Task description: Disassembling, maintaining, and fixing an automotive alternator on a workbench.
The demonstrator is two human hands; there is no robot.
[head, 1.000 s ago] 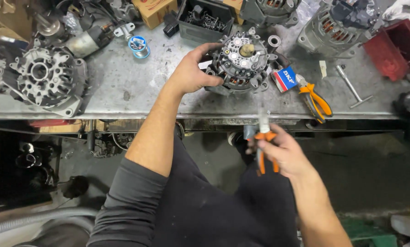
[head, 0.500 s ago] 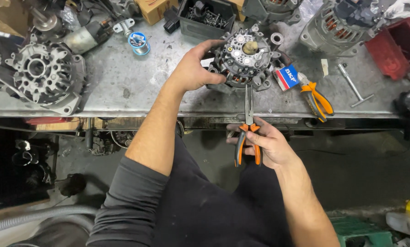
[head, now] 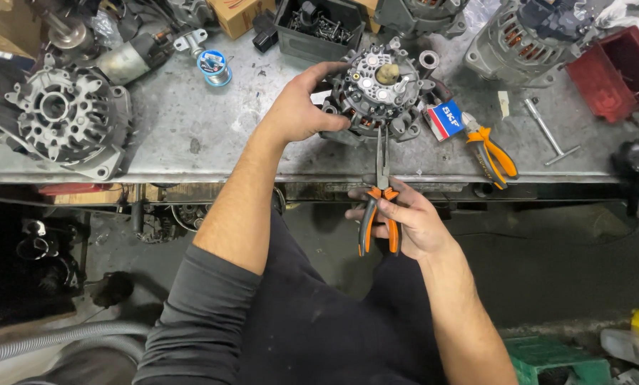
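At the bench's near edge, toward twelve o'clock from the person, the alternator (head: 378,96) sits with its rear face up, cover off and inner parts exposed, so the work on it looks, as a judgement, well under way but not finished; the left hand (head: 302,110) grips its nine o'clock side, fingers curled around the housing and thumb over the top; the right hand (head: 412,224), at six o'clock from it, wraps its fingers around the orange handles of the long-nose pliers (head: 379,196), whose closed tips point up into the alternator's near side; whether they pinch anything there I cannot tell; counted: two pliers, the second pair (head: 492,151) lying idle at three o'clock; one solder spool (head: 214,66) at ten o'clock; one T-wrench (head: 548,133); one red bin (head: 615,75); one loose housing (head: 66,117) at far nine o'clock.
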